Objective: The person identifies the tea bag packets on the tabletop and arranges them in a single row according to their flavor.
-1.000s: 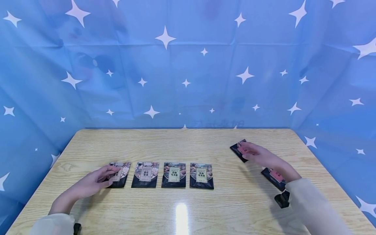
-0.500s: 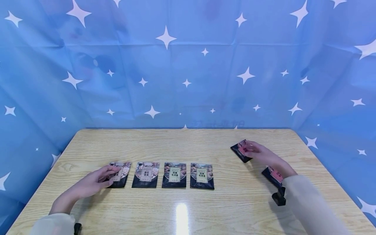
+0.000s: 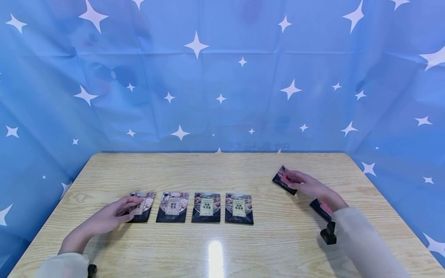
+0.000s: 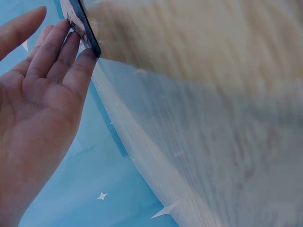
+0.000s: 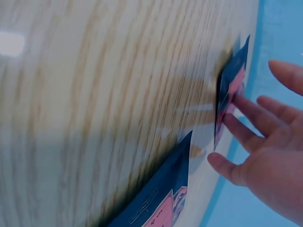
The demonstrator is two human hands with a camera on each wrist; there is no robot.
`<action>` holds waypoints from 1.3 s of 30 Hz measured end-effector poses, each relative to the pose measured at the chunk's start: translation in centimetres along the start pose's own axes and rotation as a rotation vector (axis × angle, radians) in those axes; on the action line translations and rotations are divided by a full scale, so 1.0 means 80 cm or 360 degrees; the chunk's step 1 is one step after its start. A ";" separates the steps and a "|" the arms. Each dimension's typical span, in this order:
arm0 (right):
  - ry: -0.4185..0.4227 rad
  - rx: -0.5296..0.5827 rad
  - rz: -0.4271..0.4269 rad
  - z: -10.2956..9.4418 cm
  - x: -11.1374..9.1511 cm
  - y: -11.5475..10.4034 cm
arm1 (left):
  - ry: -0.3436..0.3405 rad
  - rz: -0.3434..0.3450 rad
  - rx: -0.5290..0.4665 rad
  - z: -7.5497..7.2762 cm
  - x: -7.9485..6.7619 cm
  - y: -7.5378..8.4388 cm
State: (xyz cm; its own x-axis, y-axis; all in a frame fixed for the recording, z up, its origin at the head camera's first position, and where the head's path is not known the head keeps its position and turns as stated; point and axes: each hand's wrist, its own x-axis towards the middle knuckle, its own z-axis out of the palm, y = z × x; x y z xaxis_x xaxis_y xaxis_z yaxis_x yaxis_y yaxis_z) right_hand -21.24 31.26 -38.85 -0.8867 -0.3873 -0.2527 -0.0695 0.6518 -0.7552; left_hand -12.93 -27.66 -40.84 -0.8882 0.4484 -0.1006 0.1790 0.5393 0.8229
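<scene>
Turned slightly counterclockwise since the earlier frames, the far pink-labelled packet [image 3: 281, 183] lies toward the far right of the tabletop [image 3: 267, 247], its long axis aslant, printed top toward the far right corner. The right hand [image 3: 307, 185], much the nearer one, reaches over that upper end from the near right; its extended fingers touch the label, thumb clear, so nothing is clenched. By contrast, the row of packets [image 3: 206, 207] sits square to the far edge. Unmoved, the left hand [image 3: 111, 216] touches the leftmost packet [image 3: 148, 204] with straight fingers. Another pink-labelled packet [image 3: 320, 209] lies nearer the right edge, partly hidden by the right arm.
</scene>
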 end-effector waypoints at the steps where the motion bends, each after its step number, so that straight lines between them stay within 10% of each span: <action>1: -0.0004 -0.0007 0.0000 0.000 0.000 0.000 | 0.0001 0.0001 0.0003 0.000 0.000 0.000; 39: -0.0389 0.0046 -0.0408 0.046 -0.039 -0.016 | -0.0005 -0.0044 -0.0035 -0.001 0.001 0.000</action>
State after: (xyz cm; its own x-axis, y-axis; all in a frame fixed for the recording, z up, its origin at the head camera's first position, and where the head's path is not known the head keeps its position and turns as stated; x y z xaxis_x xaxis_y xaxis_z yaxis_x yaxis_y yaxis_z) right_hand -16.72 29.24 -39.35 -0.7060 -0.6829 -0.1875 -0.2595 0.4958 -0.8288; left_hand -13.05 -27.72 -40.80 -0.8912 0.4361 -0.1251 0.1453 0.5357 0.8318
